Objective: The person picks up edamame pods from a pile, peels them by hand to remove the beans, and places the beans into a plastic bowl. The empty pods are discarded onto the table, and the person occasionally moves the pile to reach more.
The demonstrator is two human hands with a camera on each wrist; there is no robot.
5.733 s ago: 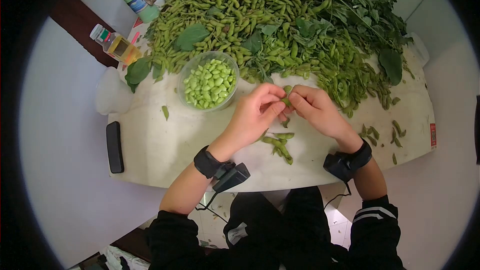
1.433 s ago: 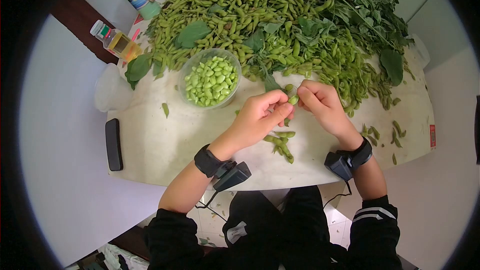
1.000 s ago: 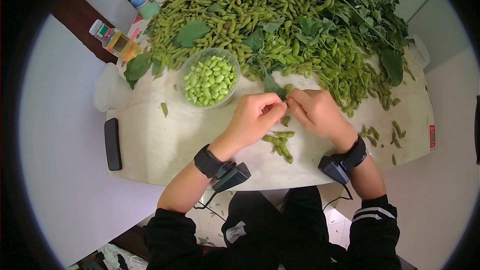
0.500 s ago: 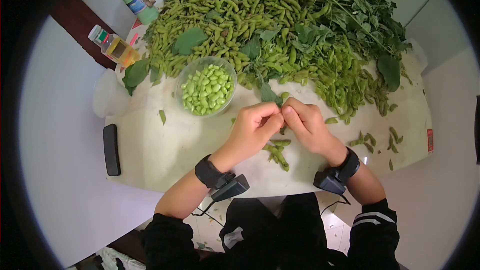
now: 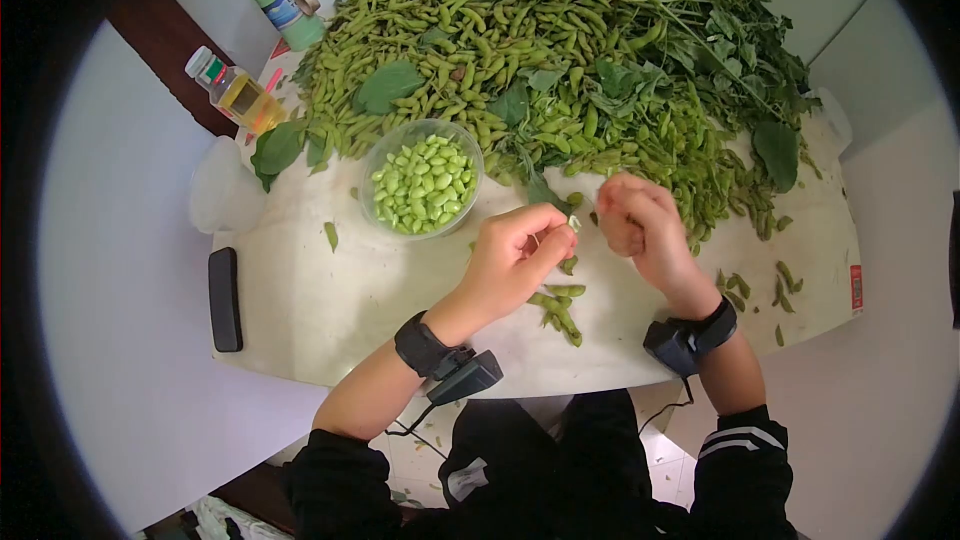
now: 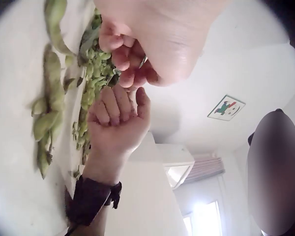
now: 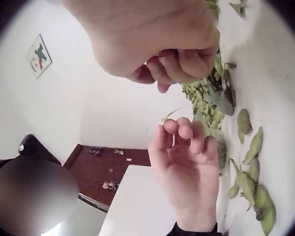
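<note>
My left hand (image 5: pixel 505 262) pinches a small pale-green soybean pod (image 5: pixel 573 224) between thumb and fingertips; in the right wrist view a thin strip of that pod (image 7: pixel 171 115) sticks up from the fingertips. Apart from it, to the right, my right hand (image 5: pixel 648 232) has its fingers curled towards the palm, and nothing shows between them. Several whole pods (image 5: pixel 560 312) lie on the table just below the hands. Shelled green soybeans (image 5: pixel 425 185) fill much of a clear plastic tub (image 5: pixel 367 202) left of my left hand.
A large heap of pods (image 5: pixel 480 50) with leafy stems (image 5: pixel 730 50) covers the far side. Opened pods (image 5: pixel 680 160) lie at its right front. At left stand a green flask (image 5: pixel 285 10), an oil bottle (image 5: pixel 240 95) and a white container (image 5: pixel 225 188); a black phone (image 5: pixel 225 300) lies nearby.
Half a second ago both hands met at the fingertips; my right hand has since drawn away up and to the right. My left hand has stayed almost in place.
</note>
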